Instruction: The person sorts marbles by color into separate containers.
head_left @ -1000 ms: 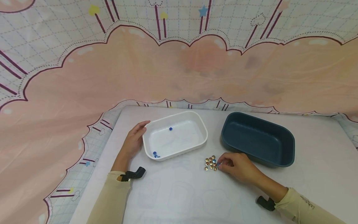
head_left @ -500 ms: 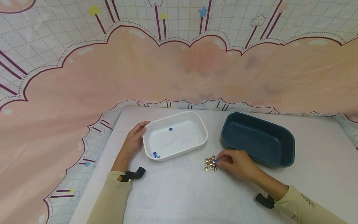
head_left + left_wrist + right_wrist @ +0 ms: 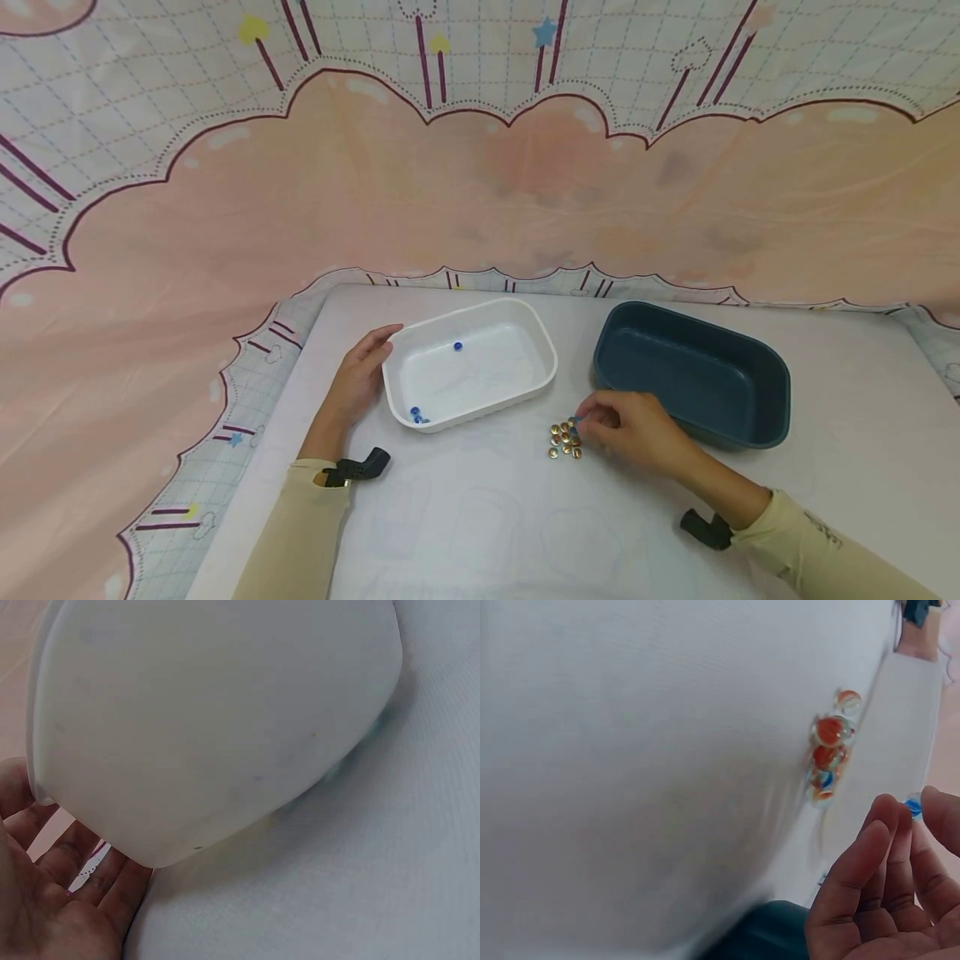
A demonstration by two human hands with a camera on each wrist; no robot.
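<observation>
My left hand (image 3: 358,372) touches the left end of the white tray (image 3: 551,358), its fingers lying along the rim and outer wall. In the left wrist view, the fingers (image 3: 112,889) rest near the tray's corner. Inside the tray lie a blue marble (image 3: 458,346) by itself and several more blue marbles (image 3: 416,411) in the near-left corner. My right hand (image 3: 637,429) pinches a blue marble (image 3: 913,806) between thumb and fingertips. Just beside those fingertips, several orange-and-clear marbles (image 3: 556,440) sit in a cluster on the table, with a blue one among them.
A dark blue tray (image 3: 782,400) stands behind and right of my right hand, close to the forearm. The white-covered table (image 3: 465,517) reaches back to a hanging patterned cloth (image 3: 480,192). Both wrists carry black camera mounts (image 3: 363,463).
My right hand has moved slightly away from me, along the right side of the marble cluster, with the blue marble at its fingertips. The left hand and both trays have stayed put.
</observation>
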